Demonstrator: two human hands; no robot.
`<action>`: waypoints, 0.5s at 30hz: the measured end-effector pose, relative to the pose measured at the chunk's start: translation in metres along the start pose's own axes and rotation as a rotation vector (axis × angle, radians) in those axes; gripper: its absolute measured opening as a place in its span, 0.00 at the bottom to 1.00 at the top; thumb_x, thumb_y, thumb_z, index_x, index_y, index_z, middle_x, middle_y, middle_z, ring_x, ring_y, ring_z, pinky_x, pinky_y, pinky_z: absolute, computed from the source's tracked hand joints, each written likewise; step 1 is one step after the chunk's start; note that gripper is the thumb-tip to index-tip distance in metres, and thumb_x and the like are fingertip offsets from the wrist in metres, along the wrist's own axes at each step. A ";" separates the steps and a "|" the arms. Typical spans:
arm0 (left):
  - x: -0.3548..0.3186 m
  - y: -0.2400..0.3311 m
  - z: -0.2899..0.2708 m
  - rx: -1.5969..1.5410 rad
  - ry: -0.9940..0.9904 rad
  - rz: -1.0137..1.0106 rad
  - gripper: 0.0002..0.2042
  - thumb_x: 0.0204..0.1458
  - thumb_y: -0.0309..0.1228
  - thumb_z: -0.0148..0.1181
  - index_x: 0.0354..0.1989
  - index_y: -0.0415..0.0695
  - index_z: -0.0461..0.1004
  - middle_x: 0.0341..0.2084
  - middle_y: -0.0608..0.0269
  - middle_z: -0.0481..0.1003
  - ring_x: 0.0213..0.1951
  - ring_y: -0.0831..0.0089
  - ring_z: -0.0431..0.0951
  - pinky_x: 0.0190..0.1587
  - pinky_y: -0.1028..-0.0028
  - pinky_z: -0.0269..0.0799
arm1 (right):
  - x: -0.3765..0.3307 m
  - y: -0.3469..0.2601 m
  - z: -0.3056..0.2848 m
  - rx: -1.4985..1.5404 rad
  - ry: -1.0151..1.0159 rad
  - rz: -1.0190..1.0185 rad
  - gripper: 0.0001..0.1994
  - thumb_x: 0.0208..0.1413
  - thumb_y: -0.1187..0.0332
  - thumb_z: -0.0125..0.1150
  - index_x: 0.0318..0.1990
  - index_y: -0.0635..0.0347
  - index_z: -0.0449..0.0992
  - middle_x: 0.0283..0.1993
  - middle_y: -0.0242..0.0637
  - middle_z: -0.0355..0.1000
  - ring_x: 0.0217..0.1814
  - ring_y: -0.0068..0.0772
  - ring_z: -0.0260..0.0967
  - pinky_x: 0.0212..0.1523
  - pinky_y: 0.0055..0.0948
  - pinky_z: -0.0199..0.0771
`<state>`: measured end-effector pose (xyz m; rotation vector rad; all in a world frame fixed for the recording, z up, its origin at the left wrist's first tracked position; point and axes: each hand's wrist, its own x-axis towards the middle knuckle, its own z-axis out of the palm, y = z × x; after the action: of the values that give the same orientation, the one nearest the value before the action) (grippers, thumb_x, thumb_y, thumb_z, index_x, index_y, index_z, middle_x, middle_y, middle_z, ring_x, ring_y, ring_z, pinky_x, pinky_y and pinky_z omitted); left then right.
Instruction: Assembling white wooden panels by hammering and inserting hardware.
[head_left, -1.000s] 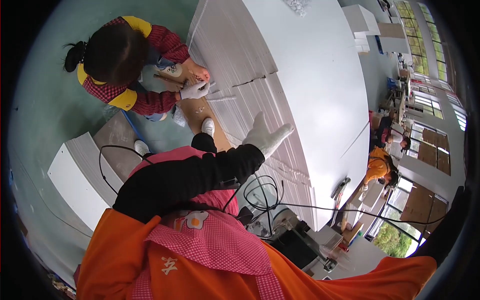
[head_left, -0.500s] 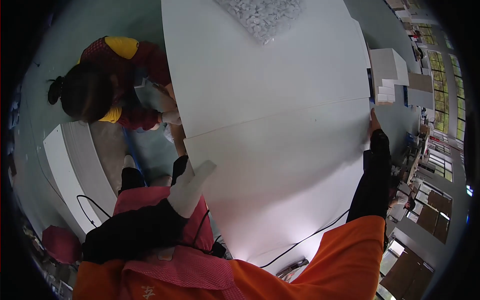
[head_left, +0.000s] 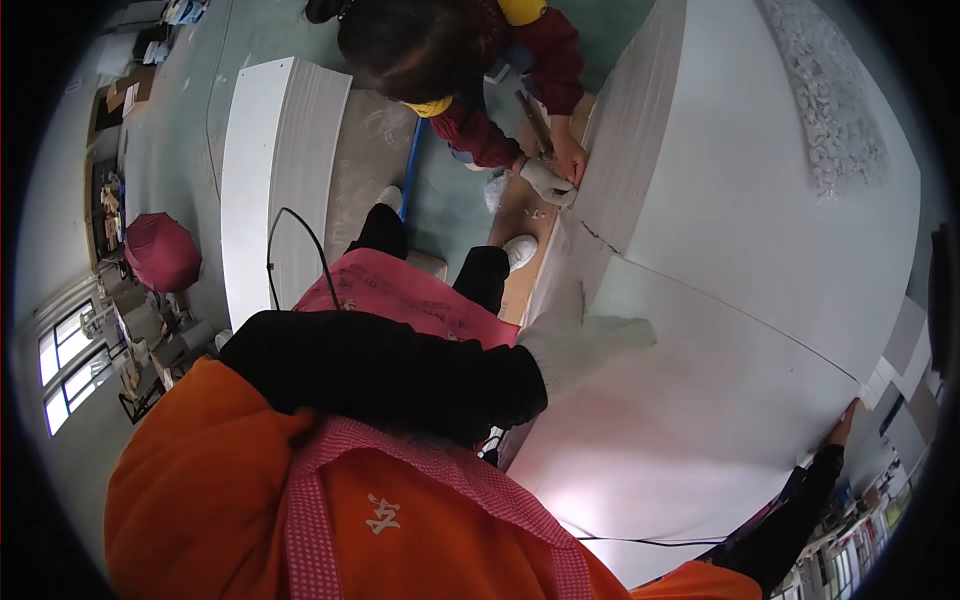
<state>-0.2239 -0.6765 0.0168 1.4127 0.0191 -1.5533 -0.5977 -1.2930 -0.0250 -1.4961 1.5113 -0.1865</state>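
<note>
Closest to us: our orange jacket and pink checked apron, black sleeves running out on both sides.

Our left hand [head_left: 585, 345], in a white glove, lies flat on the near edge of the big white panel [head_left: 760, 260], fingers together and stretched out along the surface, palm down. It grips nothing; it presses on the board.

Our right hand [head_left: 848, 420] is at the far right edge of the same panel, well apart from the left. Only the fingertips show, curled over the rim of the board; whether they clamp it or just rest there we cannot tell.

The white panel fills the right half of the view, lying in front of us and tilted away, a seam line crossing it. A thin black cable [head_left: 650, 541] runs over its near corner.

Left of our legs, a stack of white boards [head_left: 270, 170] lies on the grey-green floor, another black cable [head_left: 300, 240] looping over it.

Farther off, a second person [head_left: 450, 50] in a red checked top crouches at the panel's far left edge, their gloved hand [head_left: 550, 182] touching it. A strip of brown cardboard [head_left: 515, 230] lies beneath them.

Far left: a dark red folded umbrella [head_left: 160, 250] by the windows.
</note>
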 end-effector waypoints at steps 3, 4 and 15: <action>0.012 -0.021 -0.002 -0.524 -0.055 0.071 0.33 0.52 0.46 0.51 0.59 0.36 0.52 0.52 0.50 0.66 0.54 0.64 0.67 0.54 0.74 0.62 | -0.001 -0.001 0.072 0.021 -0.073 0.008 0.34 0.56 0.41 0.42 0.62 0.57 0.57 0.60 0.38 0.60 0.60 0.37 0.58 0.58 0.34 0.60; 0.018 -0.032 0.002 -0.782 -0.118 0.113 0.32 0.52 0.43 0.54 0.60 0.37 0.51 0.52 0.49 0.66 0.52 0.65 0.68 0.52 0.74 0.64 | -0.005 -0.001 0.081 0.026 -0.078 0.014 0.34 0.56 0.41 0.42 0.62 0.56 0.57 0.60 0.38 0.60 0.61 0.37 0.58 0.58 0.34 0.60; -0.002 -0.014 0.018 -0.058 0.543 0.109 0.29 0.37 0.37 0.67 0.44 0.36 0.61 0.36 0.54 0.66 0.41 0.64 0.68 0.43 0.68 0.66 | -0.013 -0.015 0.117 -0.036 -0.080 0.078 0.37 0.53 0.37 0.41 0.62 0.55 0.56 0.62 0.38 0.57 0.63 0.36 0.54 0.60 0.37 0.55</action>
<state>-0.2471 -0.6786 0.0163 1.7194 0.3058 -1.0359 -0.5093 -1.2279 -0.0695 -1.4526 1.5125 -0.0525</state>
